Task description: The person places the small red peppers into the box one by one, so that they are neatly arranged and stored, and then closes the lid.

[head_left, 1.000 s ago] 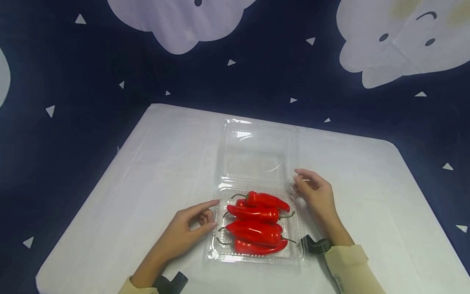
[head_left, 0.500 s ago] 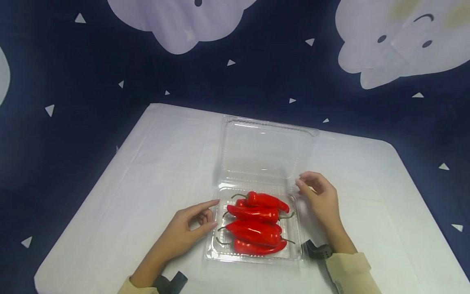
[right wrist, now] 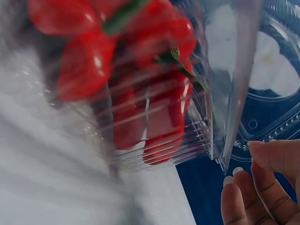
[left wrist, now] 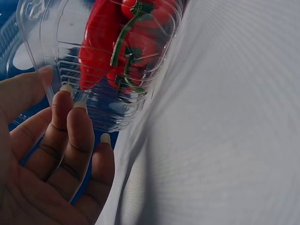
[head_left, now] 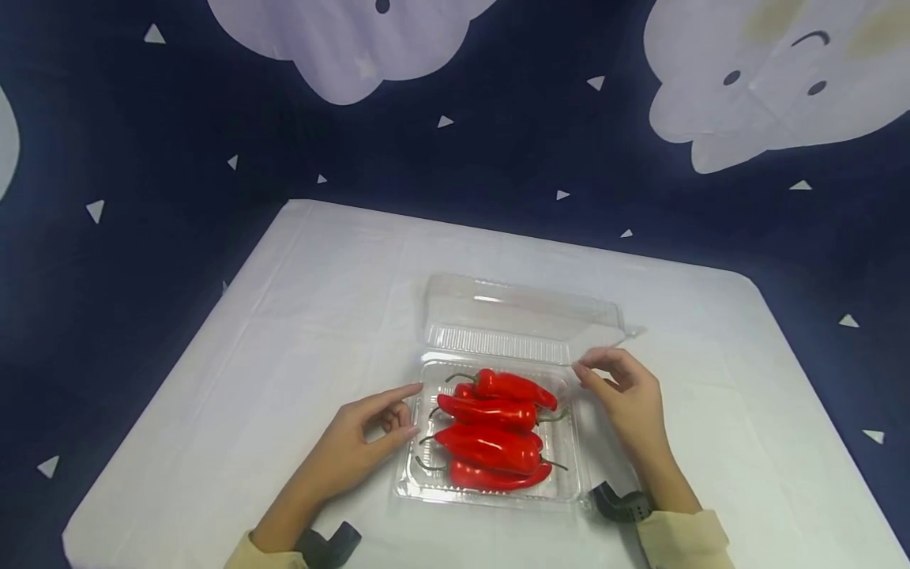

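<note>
A clear plastic clamshell container (head_left: 490,499) lies on the white table with several red peppers (head_left: 490,446) inside, their stems green. Its lid (head_left: 526,308), hinged at the far side, stands tilted partway up. My left hand (head_left: 359,442) is at the container's left side; index finger and thumb touch the rim while the other fingers bend inward. At the far right corner, my right hand (head_left: 629,399) pinches the edge of the lid between thumb and fingers. The right wrist view shows those fingertips at the lid's edge, close to the ribbed wall of the container.
White cloth covers the table (head_left: 320,276), whose far edge meets a dark blue backdrop (head_left: 398,150) with clouds and small triangles. A black wrist strap (head_left: 622,506) sits on the right wrist and another (head_left: 327,545) on the left.
The lid has swung up from lying back flat to a raised tilt. My right hand has shifted slightly right and nearer. The left hand and the peppers have hardly moved.
</note>
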The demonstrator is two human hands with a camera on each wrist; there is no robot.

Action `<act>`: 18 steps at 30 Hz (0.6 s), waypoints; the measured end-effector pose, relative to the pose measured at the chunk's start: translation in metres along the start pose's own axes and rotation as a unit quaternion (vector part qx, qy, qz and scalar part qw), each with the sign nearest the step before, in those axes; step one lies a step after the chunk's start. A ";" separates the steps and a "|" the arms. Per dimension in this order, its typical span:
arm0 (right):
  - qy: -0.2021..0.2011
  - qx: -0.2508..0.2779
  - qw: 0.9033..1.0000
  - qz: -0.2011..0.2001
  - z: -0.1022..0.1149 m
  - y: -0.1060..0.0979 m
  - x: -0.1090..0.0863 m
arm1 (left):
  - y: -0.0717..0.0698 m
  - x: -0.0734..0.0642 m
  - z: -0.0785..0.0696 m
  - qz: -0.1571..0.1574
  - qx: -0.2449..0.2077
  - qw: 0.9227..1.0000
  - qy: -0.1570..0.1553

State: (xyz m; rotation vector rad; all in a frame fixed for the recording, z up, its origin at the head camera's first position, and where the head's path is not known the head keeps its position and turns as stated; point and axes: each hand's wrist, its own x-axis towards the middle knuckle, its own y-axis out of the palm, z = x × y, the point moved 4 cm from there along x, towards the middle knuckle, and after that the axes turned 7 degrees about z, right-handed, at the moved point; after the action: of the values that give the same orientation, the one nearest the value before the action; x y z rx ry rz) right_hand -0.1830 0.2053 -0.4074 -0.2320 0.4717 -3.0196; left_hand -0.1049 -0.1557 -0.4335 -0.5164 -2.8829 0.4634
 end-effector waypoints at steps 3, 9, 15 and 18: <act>0.014 -0.027 1.000 0.002 0.001 -0.001 -0.007 | -0.001 0.000 -0.001 -0.001 0.002 1.000 -0.006; 0.017 -0.094 0.995 0.002 -0.001 -0.004 -0.020 | -0.001 -0.001 0.001 -0.008 0.002 1.000 -0.007; -0.001 -0.059 0.998 0.008 -0.005 -0.002 -0.027 | -0.001 -0.002 0.003 -0.012 -0.004 1.000 -0.017; 0.002 -0.058 0.998 0.000 -0.008 -0.002 -0.030 | -0.001 -0.002 0.003 -0.011 -0.002 1.000 -0.021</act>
State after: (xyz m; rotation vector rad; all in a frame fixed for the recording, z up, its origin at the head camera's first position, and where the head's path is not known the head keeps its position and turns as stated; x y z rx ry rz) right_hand -0.1550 0.2120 -0.4182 -0.2316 0.6471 -2.9966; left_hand -0.1040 -0.1577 -0.4360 -0.4806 -2.9279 0.4708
